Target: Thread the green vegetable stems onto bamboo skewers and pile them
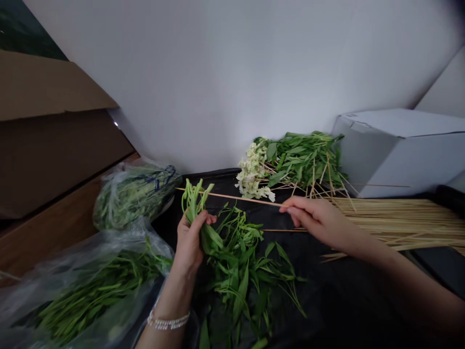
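Observation:
My left hand (191, 240) is closed round a bunch of leafy green stems (196, 196), their pale ends upward and some leaves hanging below the fist. My right hand (305, 213) pinches a thin wooden skewer (243, 198) near one end. The skewer runs leftward across the stem ends; whether it pierces them or passes behind some I cannot tell. Loose leafy greens (243, 271) lie below and between the hands on a black covering (298, 286). A second skewer (285, 230) lies beneath my right hand.
Many long skewers (403, 220) lie at right. Skewered greens (301, 160) and pale leafy or floral pieces (252, 167) sit at the back, beside a white box (392, 150). Plastic bags of greens (134, 196) (105, 286) are at left, near a cardboard box (54, 145).

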Available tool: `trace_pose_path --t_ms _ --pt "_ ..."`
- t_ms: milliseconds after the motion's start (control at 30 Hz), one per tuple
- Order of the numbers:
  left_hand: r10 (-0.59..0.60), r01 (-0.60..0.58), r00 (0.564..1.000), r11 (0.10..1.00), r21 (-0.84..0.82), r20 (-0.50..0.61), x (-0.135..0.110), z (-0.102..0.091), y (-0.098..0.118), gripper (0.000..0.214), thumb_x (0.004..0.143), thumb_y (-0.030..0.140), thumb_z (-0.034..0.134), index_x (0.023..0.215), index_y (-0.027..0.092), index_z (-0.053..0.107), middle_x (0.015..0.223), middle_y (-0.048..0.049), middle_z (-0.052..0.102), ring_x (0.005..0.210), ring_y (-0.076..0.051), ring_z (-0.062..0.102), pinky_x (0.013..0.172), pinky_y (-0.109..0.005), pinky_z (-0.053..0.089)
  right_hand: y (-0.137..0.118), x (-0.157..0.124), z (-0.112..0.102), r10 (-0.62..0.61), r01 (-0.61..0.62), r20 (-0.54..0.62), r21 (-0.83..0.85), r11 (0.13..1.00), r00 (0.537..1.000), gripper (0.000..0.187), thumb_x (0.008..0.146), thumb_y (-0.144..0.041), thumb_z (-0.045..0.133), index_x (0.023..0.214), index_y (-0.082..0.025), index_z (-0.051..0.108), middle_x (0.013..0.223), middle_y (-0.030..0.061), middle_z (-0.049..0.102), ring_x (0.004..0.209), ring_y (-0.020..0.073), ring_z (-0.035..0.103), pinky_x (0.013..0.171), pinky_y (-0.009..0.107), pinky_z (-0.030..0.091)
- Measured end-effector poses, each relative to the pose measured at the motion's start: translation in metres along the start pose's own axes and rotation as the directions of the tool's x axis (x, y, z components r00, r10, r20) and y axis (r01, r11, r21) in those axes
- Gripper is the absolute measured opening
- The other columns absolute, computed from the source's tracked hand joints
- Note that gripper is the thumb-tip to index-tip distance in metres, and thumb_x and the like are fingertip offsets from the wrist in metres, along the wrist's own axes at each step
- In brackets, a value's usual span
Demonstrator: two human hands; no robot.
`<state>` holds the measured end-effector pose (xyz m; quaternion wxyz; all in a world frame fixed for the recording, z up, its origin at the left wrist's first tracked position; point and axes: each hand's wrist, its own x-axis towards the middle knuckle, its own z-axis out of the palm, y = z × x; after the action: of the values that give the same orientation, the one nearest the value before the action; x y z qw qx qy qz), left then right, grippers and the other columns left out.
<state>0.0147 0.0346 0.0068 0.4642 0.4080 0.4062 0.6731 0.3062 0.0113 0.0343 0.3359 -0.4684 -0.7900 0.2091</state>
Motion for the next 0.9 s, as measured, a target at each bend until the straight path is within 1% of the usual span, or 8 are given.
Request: trace_pose_path --t_ms 200,300,400,467,600,700,800,900 --pt "-0.222 0.190 0.954 0.968 0.165 0.201 -0.015 0.012 -0.009 0.059 0.064 0.025 0.084 0.117 0.018 0.060 0.074 0.0008 0.068 0.066 -0.012 0.063 0.063 -0.021 0.048 0.029 0.010 -0.008 0.210 -0.115 -0.263 0.336 0.935 0.942 0.022 0.094 -0.039 0.048 0.096 -0.021 0.061 0.072 -0.0018 0.057 0.047 0.0078 0.045 0.045 0.022 0.037" --pt "-0.223 0.174 0.929 0.968 0.182 0.296 -0.016 0.013 -0.011 0.061 0.070 0.025 0.082 0.125 0.019 0.057 0.073 0.0016 0.067 0.072 -0.012 0.063 0.071 -0.022 0.047 0.054 0.017 -0.012 0.351 -0.111 -0.375 0.531 0.840 0.858 0.021 0.091 -0.043 0.053 0.096 -0.023 0.058 0.072 -0.0016 0.057 0.044 0.0078 0.044 0.038 0.021 0.033" --pt "-0.225 0.169 0.917 0.967 0.189 0.330 -0.013 0.012 -0.011 0.056 0.075 0.027 0.078 0.126 0.020 0.056 0.074 0.0015 0.067 0.074 -0.012 0.063 0.072 -0.022 0.046 0.083 0.022 -0.014 0.436 -0.077 -0.505 0.584 0.808 0.745 0.028 0.087 -0.038 0.055 0.112 -0.024 0.053 0.088 0.0031 0.062 0.054 0.0111 0.056 0.043 0.023 0.043" --pt "-0.228 0.169 0.912 0.966 0.195 0.340 -0.013 0.011 -0.011 0.053 0.076 0.028 0.076 0.125 0.020 0.057 0.073 0.0014 0.067 0.074 -0.012 0.062 0.072 -0.022 0.046 0.102 0.022 -0.013 0.447 -0.130 -0.529 0.530 0.838 0.721 0.041 0.087 -0.032 0.052 0.127 -0.026 0.045 0.112 0.0103 0.059 0.071 0.0163 0.065 0.054 0.029 0.054" --pt "-0.232 0.166 0.910 0.963 0.212 0.343 -0.013 0.011 -0.010 0.047 0.078 0.030 0.074 0.122 0.020 0.060 0.073 0.0006 0.067 0.074 -0.013 0.062 0.074 -0.024 0.046 0.119 0.019 -0.008 0.376 -0.297 -0.461 0.238 0.925 0.803 0.054 0.088 -0.029 0.049 0.140 -0.022 0.041 0.139 0.0214 0.043 0.076 0.0214 0.068 0.053 0.035 0.056" --pt "-0.227 0.136 0.915 0.952 0.276 0.333 -0.013 0.011 -0.011 0.037 0.078 0.033 0.074 0.111 0.018 0.067 0.073 -0.0015 0.069 0.072 -0.014 0.062 0.072 -0.025 0.046 0.108 0.015 -0.009 0.299 -0.295 -0.500 0.089 0.951 0.813 0.052 0.086 -0.028 0.053 0.137 -0.017 0.048 0.139 0.0218 0.043 0.084 0.0244 0.066 0.066 0.040 0.056" --pt "-0.221 0.077 0.917 0.915 0.396 0.333 -0.011 0.011 -0.015 0.027 0.076 0.034 0.074 0.096 0.016 0.072 0.073 -0.0037 0.070 0.069 -0.015 0.062 0.068 -0.025 0.046 0.083 0.013 -0.015 0.075 -0.286 -0.599 -0.265 0.921 0.797 0.047 0.089 -0.027 0.049 0.135 -0.016 0.051 0.132 0.0198 0.051 0.100 0.0286 0.062 0.084 0.043 0.051" --pt "-0.202 0.010 0.919 0.870 0.494 0.337 -0.011 0.012 -0.023 0.021 0.075 0.033 0.073 0.087 0.016 0.074 0.075 -0.0046 0.072 0.070 -0.017 0.063 0.067 -0.026 0.047 0.059 0.012 -0.018 0.003 -0.239 -0.537 -0.369 0.898 0.843 0.041 0.092 -0.026 0.046 0.131 -0.015 0.054 0.118 0.0156 0.063 0.097 0.0264 0.064 0.082 0.039 0.050"
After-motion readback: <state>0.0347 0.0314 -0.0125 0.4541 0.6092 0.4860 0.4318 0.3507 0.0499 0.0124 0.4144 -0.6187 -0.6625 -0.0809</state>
